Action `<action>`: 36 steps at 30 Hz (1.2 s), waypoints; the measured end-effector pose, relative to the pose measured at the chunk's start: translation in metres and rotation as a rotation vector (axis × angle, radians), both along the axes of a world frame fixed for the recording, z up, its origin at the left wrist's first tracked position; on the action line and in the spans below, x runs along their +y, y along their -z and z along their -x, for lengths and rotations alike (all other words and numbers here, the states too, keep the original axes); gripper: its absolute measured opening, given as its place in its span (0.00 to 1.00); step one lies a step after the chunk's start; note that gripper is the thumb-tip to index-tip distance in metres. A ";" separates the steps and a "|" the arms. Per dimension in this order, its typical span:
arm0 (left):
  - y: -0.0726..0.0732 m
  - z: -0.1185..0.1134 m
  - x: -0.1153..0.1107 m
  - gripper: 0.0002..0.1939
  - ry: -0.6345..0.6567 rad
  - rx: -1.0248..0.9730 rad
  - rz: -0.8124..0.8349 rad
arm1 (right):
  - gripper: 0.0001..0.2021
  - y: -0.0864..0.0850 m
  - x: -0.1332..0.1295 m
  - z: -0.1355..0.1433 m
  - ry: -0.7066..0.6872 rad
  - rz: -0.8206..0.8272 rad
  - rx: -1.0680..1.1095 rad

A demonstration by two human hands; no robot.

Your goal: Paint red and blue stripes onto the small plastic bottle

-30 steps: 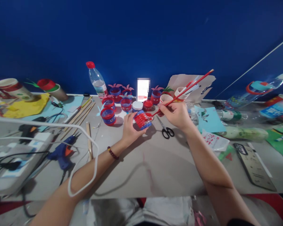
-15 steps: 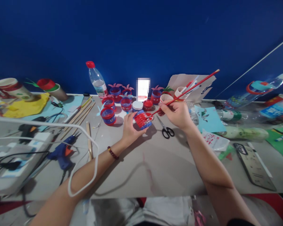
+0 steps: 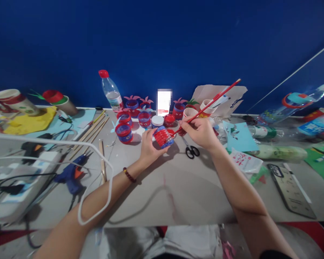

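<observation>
My left hand [image 3: 149, 146] is closed around a cut plastic bottle piece [image 3: 162, 137], tilted on its side above the table. Red paint covers much of its ribbed wall, with blue at the rims and a still-transparent strip on the right. In my right hand [image 3: 201, 132] is a long red paintbrush [image 3: 218, 97], gripped between thumb and fingers. Its tip is at the right side of the bottle piece; whether it touches is hard to make out. Just behind stand an open jar of red paint [image 3: 169, 120] and a white-lidded jar [image 3: 157, 121]. Scissors [image 3: 191, 151] lie below my right hand.
Painted cups with eyes [image 3: 124, 133] stand in a group at the back. A clear bottle [image 3: 110, 90] rises behind them. On the left are a blue glue gun [image 3: 71, 174], a power strip [image 3: 29, 183] and a white cable loop [image 3: 111, 180]. A phone [image 3: 290, 190] lies right.
My right hand and the paintbrush have shifted slightly left and down, bringing the brush tip towards the right end of the bottle piece. My left hand is nearly still.
</observation>
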State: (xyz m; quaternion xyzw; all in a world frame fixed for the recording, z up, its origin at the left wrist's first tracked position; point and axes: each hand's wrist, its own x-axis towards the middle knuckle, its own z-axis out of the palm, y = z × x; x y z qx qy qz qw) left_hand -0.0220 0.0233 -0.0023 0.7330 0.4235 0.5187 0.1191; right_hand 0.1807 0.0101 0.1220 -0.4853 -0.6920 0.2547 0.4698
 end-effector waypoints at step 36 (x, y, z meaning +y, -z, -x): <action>0.001 0.000 0.000 0.41 -0.024 -0.014 0.000 | 0.16 -0.011 0.002 -0.016 -0.163 0.156 -0.107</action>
